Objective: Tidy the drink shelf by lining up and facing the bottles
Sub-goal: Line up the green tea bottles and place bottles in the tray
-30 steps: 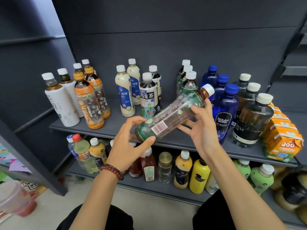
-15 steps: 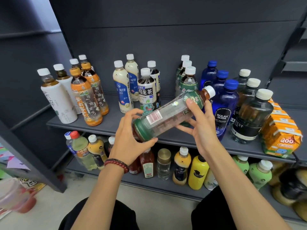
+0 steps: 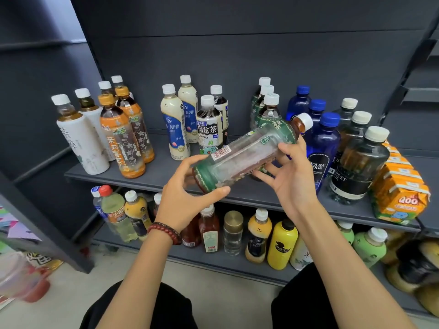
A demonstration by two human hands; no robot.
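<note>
Head view: a person crouched before a dark grey metal display shelf holds a clear plastic tea bottle with a green patterned label and a white cap in both hands, clear of the shelf and just in front of its upper tier. The bottle is tilted, base down toward the left and cap up toward the right, with its barcode facing the camera. The left hand, a red bead bracelet at its wrist, curls round the bottle's base, thumb on the near side and fingers behind. The right hand cradles the upper body, thumb laid over the top near the shoulder and fingers spread underneath.

On the upper tier behind stand, from the left, white-sleeved tea bottles, orange-labelled tea bottles, cream bottles with blue labels, a dark oolong bottle with a white cap, a row of three matching green-labelled bottles, blue soda bottles, dark smoky bottles with white caps and an orange pack of drink cartons at the far right. The lower tier carries mixed drinks, among them a yellow bottle with a black cap.
</note>
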